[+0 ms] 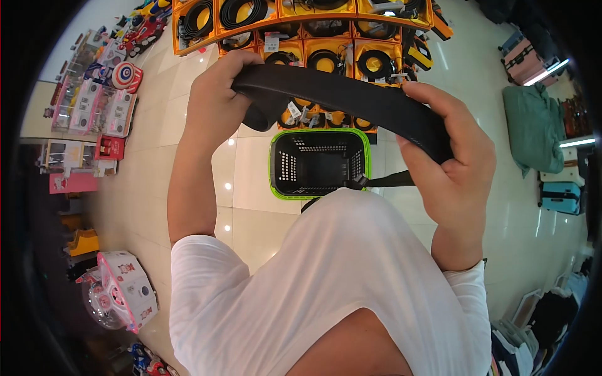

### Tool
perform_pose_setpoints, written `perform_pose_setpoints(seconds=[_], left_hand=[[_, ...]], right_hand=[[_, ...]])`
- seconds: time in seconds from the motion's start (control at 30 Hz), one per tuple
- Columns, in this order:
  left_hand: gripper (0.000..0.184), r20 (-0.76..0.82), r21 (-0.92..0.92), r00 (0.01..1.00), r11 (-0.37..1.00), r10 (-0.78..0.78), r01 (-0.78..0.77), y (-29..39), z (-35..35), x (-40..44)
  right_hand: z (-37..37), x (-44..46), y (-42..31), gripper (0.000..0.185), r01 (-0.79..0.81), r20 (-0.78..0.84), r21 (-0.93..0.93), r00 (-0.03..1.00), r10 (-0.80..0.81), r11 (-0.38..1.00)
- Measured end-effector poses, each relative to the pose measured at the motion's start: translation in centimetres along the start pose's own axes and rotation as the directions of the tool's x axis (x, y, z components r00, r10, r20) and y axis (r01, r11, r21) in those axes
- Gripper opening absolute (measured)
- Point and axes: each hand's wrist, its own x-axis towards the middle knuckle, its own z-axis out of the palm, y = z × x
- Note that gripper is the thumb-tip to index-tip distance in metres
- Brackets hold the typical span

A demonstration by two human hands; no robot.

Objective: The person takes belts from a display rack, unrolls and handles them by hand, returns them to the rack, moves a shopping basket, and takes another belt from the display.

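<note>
A black leather belt [338,88] stretches between my two hands at chest height, bowed slightly upward. My left hand [219,94] is closed on one part of it, and a loop of the belt hangs just below those fingers. On the other side my right hand [454,147] grips the belt, thumb underneath and fingers over the top. The belt's buckle cannot be made out. Beyond the belt is an orange display rack [313,47] with coiled belts in separate compartments, several bearing white tags.
A black shopping basket with a green rim [274,164] stands on the tiled floor before me, its strap-like handle to the right. Boxed toys [94,106] line the left side. Suitcases [560,197] and a green bag [533,128] are at right, with clothes [552,316] below.
</note>
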Motion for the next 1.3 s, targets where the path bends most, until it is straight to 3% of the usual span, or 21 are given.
perform_pose_setpoints(seconds=[0.23,0.57,0.67,0.87,1.03,1.13,1.2,1.23,1.3], left_hand=[[0.028,-0.041,0.021,0.998,0.998,-0.051,0.052,-2.4,-0.4,-0.3],[0.030,0.082,0.017,0.989,0.993,-0.121,0.120,-3.8,-0.4,-0.9],[0.033,0.096,0.017,0.986,0.990,-0.139,0.138,-4.5,-0.2,-1.1],[0.031,0.109,0.018,0.981,0.987,-0.163,0.162,-4.7,0.1,-1.3],[0.028,0.083,0.001,0.983,0.987,-0.162,0.162,-4.6,0.5,-1.2],[0.025,-0.043,-0.110,0.975,0.971,-0.219,0.213,-4.4,1.1,-0.7],[0.023,-0.243,-0.397,0.943,0.910,-0.226,0.116,-4.8,1.7,0.0],[0.023,-0.245,-0.395,0.944,0.912,-0.219,0.109,-4.2,1.9,0.3],[0.024,-0.276,-0.830,0.921,0.552,-0.277,-0.083,-1.9,2.9,1.0]], right_hand=[[-1.1,-0.9,1.1,0.043,0.007,-0.068,0.089,0.998,-0.001,0.996],[-1.7,-1.7,1.1,0.045,-0.035,-0.120,0.079,0.992,0.044,0.996],[-1.7,-1.7,0.9,0.046,0.026,-0.118,0.058,0.993,-0.019,0.998],[-2.0,-1.9,-0.3,0.043,-0.079,-0.083,0.033,0.993,0.082,0.996],[-1.6,-1.7,1.0,0.047,0.024,-0.111,0.071,0.994,-0.015,0.997],[-1.8,-1.8,0.6,0.048,-0.021,-0.086,0.090,0.996,0.029,0.996],[-1.6,-1.9,0.9,0.047,-0.028,-0.076,0.107,0.996,0.036,0.994],[-1.5,-1.8,1.0,0.046,-0.035,-0.061,0.126,0.997,0.043,0.991],[-1.4,-1.7,1.0,0.046,-0.018,-0.044,0.093,0.999,0.022,0.995]])
